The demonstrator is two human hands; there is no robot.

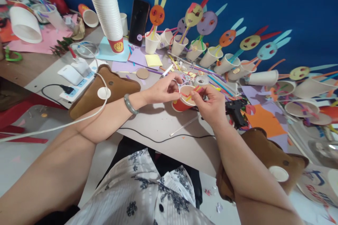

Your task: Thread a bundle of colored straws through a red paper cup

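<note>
A red paper cup with a pale rim stands on the table between my hands. My right hand is closed at the cup's right rim, pinching thin yellow and red pipe cleaners. A red length reaches across the cup's mouth towards my left hand. That hand is curled at the left rim, its thumb near the red end; what its fingers hold, if anything, is hard to see. Behind the cup lie a white pen-like tool and a clear tape roll. Beside my right wrist rests a black glue gun.
Paper cups with rabbit faces line the blue wall. A tall cup stack and a phone stand at the back left. Brown cushions lie under both forearms. A white cable crosses my left arm from a power strip.
</note>
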